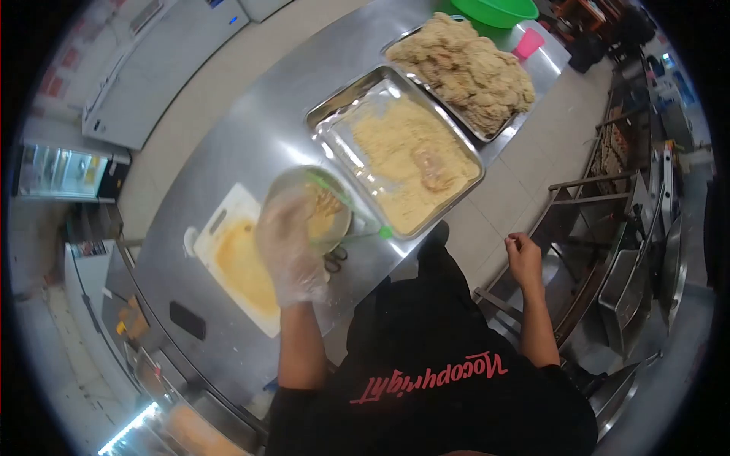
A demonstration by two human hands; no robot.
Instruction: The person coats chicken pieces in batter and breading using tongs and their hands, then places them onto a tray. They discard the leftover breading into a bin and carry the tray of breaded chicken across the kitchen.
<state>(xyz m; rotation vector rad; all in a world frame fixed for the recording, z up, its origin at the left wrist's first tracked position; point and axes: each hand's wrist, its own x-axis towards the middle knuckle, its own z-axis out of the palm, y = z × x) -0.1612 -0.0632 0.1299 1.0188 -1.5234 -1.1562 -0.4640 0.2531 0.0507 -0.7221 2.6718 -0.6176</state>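
Note:
My left hand [293, 247], in a loose clear plastic glove, is over the near side of a metal bowl [275, 186]. Its fingers are blurred and partly hide the bowl. Inside the bowl lie wet, yellowish-brown pieces [325, 204]. A utensil with green ends [385, 232] leans across the rim. Beside the bowl is a steel tray [315, 121] of pale yellow flour [388, 140], with one coated piece of raw meat [433, 169] on it. Away from the table, my bare right hand [525, 257] hangs low at my right side, fingers curled in and holding nothing visible.
A white cutting board [222, 207] with a yellow smear lies left of the bowl. Dark scissor handles [334, 258] show by the bowl. A black phone [188, 320] rests nearby. Farther off are heaped breaded pieces [464, 68], a pink cup [528, 43] and a green basin [498, 11].

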